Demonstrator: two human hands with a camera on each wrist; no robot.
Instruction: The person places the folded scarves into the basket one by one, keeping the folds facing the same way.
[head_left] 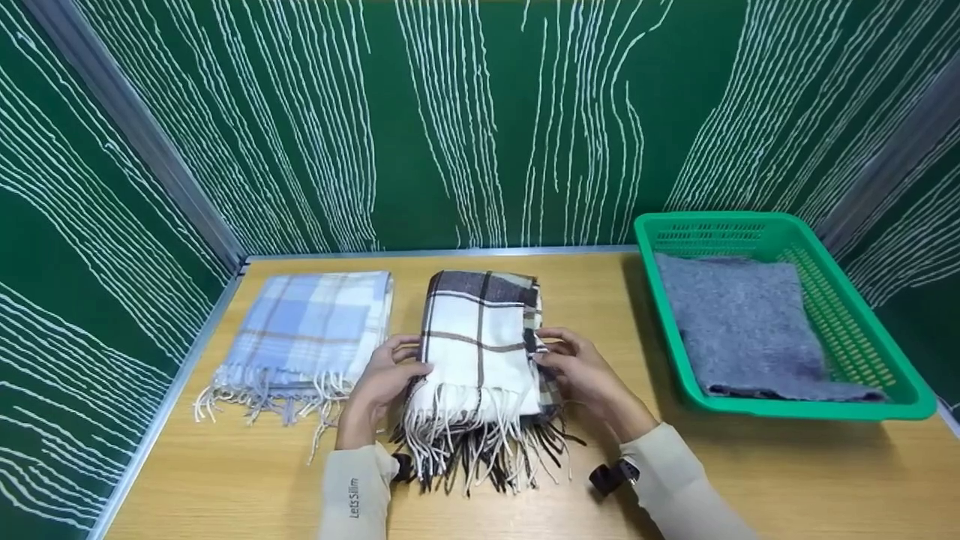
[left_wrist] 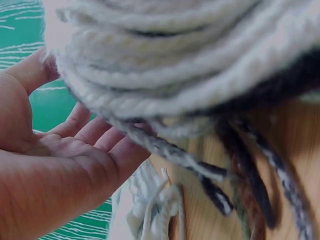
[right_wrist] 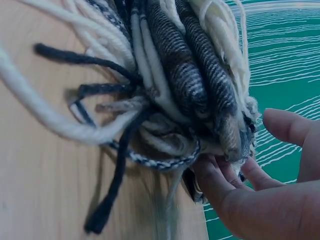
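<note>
A folded plaid scarf (head_left: 480, 337) in white, brown and black lies on the table between both hands, its fringe toward the person. My left hand (head_left: 386, 375) is at the scarf's left edge, the thumb against the cloth and the fingers loosely extended along its side. In the left wrist view, white fringe strands (left_wrist: 150, 75) cover part of those fingers. At the right edge, my right hand (head_left: 589, 375) touches the folded layers. The right wrist view has its fingers (right_wrist: 215, 180) reaching under the layers (right_wrist: 185, 65), while the thumb stands away from the cloth.
A folded light-blue and white plaid scarf (head_left: 307, 322) with fringe lies to the left. On the right stands a green plastic basket (head_left: 885, 345) holding a folded grey cloth (head_left: 742, 330). Green panels with white lines (head_left: 510, 150) enclose the wooden table (head_left: 225, 472) behind and at the sides.
</note>
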